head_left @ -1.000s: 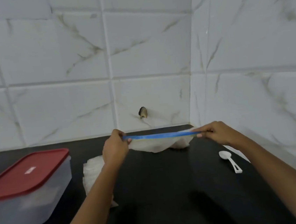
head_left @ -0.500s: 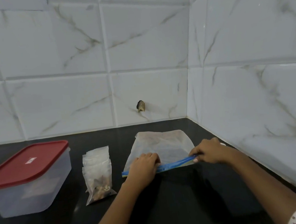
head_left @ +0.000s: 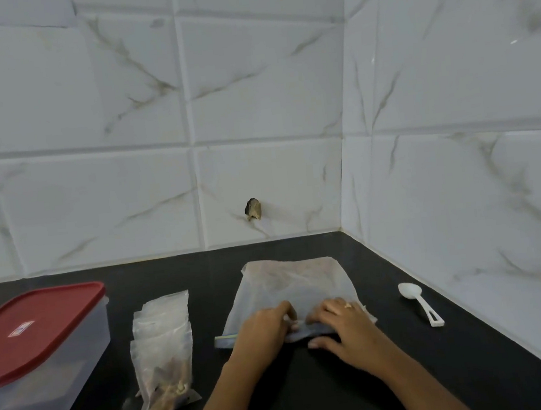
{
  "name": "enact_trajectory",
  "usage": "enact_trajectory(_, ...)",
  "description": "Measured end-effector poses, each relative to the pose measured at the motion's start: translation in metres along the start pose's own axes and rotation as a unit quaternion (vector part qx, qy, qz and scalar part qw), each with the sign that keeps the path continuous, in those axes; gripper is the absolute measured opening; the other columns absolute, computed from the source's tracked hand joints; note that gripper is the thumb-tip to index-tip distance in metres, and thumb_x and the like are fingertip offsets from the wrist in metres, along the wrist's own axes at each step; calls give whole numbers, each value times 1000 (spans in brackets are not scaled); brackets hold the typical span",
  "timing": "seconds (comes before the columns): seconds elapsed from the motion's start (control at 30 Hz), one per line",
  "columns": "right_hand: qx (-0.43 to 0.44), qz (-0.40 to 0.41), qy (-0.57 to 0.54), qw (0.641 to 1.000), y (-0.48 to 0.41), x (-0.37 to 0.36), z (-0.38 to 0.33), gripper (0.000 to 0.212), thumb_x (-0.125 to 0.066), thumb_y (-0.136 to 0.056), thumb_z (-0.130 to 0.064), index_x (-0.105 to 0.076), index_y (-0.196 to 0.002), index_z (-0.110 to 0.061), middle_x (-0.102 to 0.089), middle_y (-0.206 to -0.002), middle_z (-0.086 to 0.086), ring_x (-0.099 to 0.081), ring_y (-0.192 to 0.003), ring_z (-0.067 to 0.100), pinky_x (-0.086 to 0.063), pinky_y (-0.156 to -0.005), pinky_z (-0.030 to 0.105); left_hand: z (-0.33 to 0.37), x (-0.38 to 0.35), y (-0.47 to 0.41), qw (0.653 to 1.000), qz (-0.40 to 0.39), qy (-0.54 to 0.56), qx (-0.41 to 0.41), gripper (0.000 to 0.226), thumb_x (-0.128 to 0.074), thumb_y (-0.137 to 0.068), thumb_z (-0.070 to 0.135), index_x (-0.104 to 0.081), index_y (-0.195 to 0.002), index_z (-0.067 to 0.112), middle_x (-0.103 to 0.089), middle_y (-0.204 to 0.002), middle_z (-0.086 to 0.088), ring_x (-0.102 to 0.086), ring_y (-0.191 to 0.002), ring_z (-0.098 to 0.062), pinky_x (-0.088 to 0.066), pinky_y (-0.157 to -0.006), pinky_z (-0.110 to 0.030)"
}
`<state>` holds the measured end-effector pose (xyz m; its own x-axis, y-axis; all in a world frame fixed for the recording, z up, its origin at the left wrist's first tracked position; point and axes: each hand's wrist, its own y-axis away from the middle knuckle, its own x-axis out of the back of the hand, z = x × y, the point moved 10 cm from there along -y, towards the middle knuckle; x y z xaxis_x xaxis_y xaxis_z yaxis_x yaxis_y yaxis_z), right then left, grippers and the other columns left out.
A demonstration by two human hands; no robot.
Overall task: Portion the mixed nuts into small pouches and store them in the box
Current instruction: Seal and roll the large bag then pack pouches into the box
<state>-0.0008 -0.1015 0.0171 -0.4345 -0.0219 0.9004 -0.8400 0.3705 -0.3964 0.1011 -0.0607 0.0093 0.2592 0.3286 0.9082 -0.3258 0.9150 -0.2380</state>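
A large clear zip bag (head_left: 291,286) lies flat on the black counter, its blue zip strip toward me. My left hand (head_left: 264,330) and my right hand (head_left: 340,322) press close together on the zip edge, fingers pinching it near the middle. A small stack of clear pouches (head_left: 164,353) holding mixed nuts lies to the left of the bag. Further left stands a translucent box with a red lid (head_left: 38,324), shut. A white plastic spoon (head_left: 419,302) rests on the counter to the right of the bag.
White marble-look tiled walls meet in a corner behind and to the right. A small dark hole (head_left: 253,209) marks the back wall. The black counter (head_left: 316,400) stretches toward me in front of the bag.
The bag was held stretched in the air, then laid flat on the counter. My hands have moved from the ends of the zip strip toward its middle.
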Motion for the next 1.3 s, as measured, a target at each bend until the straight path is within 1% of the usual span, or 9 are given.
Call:
enact_trajectory(0.1, -2, -3, -3, 1000, -7, -3, 2, 47, -35, -84, -51, -62, -110, -24, -58, -113, -9, -49, -110, 10, -32, -93, 27, 5, 11, -1, 998, 48, 31, -35, 23, -52, -92, 28, -48, -110, 14, -55, -106, -2, -57, -93, -21, -45, -81, -32)
enact_trajectory(0.27, -38, 34, 21, 998, -13, -1, 3, 21, -47, -92, -18, -66, -101, -18, -63, -102, -1, -58, -95, 17, -45, -82, 28, 15, 19, 4, 986, 97, -98, -93, 30, -46, -92, 45, -58, -110, 25, -49, -115, 8, -41, -110, -12, -24, -83, -22)
enact_trajectory(0.43, -87, 59, 61, 993, -21, 10, 0, 19, -46, -93, -19, -51, -110, -24, -63, -102, -6, -58, -91, 16, -31, -65, 24, 5, 16, 3, 987, 111, -101, -62, 25, -39, -97, 31, -54, -117, 30, -53, -116, 9, -43, -108, -11, -21, -81, -22)
enact_trajectory(0.57, -33, 62, 81, 994, -21, 7, -12, 20, -42, -90, -15, -49, -107, -22, -57, -104, -2, -56, -91, 19, -30, -67, 25, 2, 14, -5, 990, 110, -76, -48, 22, -41, -95, 24, -58, -109, 29, -60, -109, 10, -48, -103, -10, -23, -84, -23)
enact_trajectory(0.73, -38, 45, 64, 996, -23, -1, -2, 27, -52, -88, -40, -60, -103, -19, -52, -107, -3, -52, -96, 17, -40, -76, 29, 1, 7, -14, 992, 86, -73, -61, 24, -35, -100, 32, -46, -116, 19, -45, -99, 14, -55, -103, -12, -28, -90, -27)
enact_trajectory(0.87, -42, 84, 128, 987, -28, 5, -7, 24, -45, -82, -31, -66, -72, -27, -59, -83, -9, -60, -83, 16, -42, -70, 27, -5, 0, -19, 997, 46, -21, -57, 23, -40, -96, 42, -47, -104, 21, -47, -100, 8, -44, -95, -11, -26, -82, -24)
enact_trajectory(1.0, -58, 26, 114, 991, -31, -6, 0, 23, -44, -93, -16, -60, -108, -19, -54, -115, -2, -43, -114, 18, -29, -92, 29, -10, -6, -26, 997, 2, -38, -61, 40, -59, -83, 49, -55, -111, 21, -44, -117, 4, -35, -100, -10, -27, -82, -21)
enact_trajectory(1.1, -63, 45, 95, 992, -30, -1, 1, 24, -47, -90, -11, -58, -109, -19, -58, -109, -1, -51, -106, 18, -34, -85, 26, -6, -1, -22, 994, 29, -80, -70, 24, -46, -94, 36, -53, -114, 26, -50, -119, 5, -41, -109, -14, -28, -92, -25)
enact_trajectory(1.3, -58, 36, 18, 998, -27, 1, 7, 14, -45, -95, -19, -53, -106, -21, -56, -100, -4, -51, -96, 16, -30, -73, 21, -1, 14, -15, 985, 109, -113, -71, 26, -36, -98, 35, -58, -109, 28, -58, -109, 11, -43, -106, -9, -24, -90, -24)
